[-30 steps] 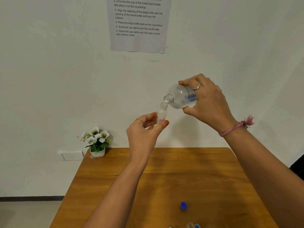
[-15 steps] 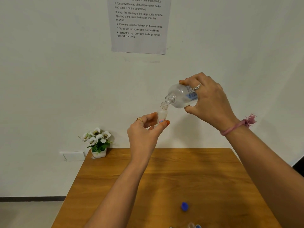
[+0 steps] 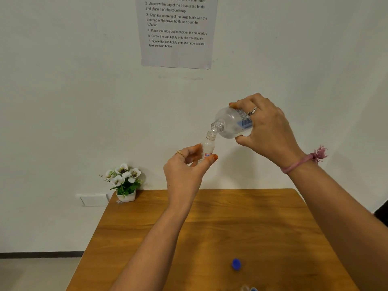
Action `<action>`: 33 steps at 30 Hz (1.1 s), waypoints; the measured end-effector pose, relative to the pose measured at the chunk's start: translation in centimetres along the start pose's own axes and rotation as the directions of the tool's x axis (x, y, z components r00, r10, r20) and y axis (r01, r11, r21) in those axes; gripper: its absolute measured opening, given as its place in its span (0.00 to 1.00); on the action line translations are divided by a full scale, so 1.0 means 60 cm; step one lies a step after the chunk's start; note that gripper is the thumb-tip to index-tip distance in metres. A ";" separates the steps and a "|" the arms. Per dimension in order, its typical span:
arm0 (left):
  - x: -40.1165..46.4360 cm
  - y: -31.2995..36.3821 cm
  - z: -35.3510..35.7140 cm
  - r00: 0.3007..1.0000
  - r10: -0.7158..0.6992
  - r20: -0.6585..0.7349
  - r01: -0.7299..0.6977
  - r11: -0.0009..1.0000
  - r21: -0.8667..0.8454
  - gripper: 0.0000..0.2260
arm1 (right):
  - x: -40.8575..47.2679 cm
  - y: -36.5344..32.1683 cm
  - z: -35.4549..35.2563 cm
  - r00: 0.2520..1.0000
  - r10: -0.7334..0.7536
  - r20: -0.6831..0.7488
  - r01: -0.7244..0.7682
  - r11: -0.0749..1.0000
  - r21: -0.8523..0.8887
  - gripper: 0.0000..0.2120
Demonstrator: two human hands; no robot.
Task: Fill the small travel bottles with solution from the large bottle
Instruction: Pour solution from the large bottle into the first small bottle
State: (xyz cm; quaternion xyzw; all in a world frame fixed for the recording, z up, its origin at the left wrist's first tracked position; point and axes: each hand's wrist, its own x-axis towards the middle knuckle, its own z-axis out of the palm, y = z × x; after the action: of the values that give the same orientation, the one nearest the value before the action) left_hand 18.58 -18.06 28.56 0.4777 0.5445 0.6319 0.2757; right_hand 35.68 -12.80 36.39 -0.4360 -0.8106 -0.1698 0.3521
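Raised in front of the wall, my left hand (image 3: 186, 171) pinches a small clear travel bottle (image 3: 208, 144) upright between thumb and fingers; its neck is uncapped. My right hand (image 3: 266, 131) grips the large clear bottle (image 3: 232, 122) with a blue label, tipped on its side. Its open mouth points down-left and sits just above the small bottle's opening, very close. Clear liquid lies in the lower side of the large bottle. A blue cap (image 3: 236, 264) rests on the wooden table (image 3: 210, 227) below.
A small pot of white flowers (image 3: 123, 181) stands at the table's far left corner, beside a wall socket (image 3: 94, 199). An instruction sheet (image 3: 177, 30) hangs on the wall. At the bottom edge, the tops of a clear bottle (image 3: 244, 288) and another blue cap (image 3: 253, 289) peek in.
The large bottle's mouth has lifted slightly and turned more toward me, away from the small bottle's neck. Both hands stay almost where they were.
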 end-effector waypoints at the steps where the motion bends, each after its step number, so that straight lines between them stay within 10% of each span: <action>1: 0.001 -0.001 0.001 1.000 -0.003 0.001 0.003 1.000 -0.002 0.19 | 0.000 0.000 0.000 1.000 -0.003 -0.001 0.003 1.000 0.001 0.30; 33: 0.014 -0.008 0.007 1.000 0.002 0.011 -0.002 0.998 -0.064 0.18 | 0.011 0.001 0.003 1.000 -0.015 -0.021 0.014 0.998 -0.056 0.28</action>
State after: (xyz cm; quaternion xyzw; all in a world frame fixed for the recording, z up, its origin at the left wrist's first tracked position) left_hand 18.57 -17.04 28.32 0.4727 0.5219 0.6466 0.2933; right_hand 35.41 -12.29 36.73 -0.4377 -0.8050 -0.1995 0.3472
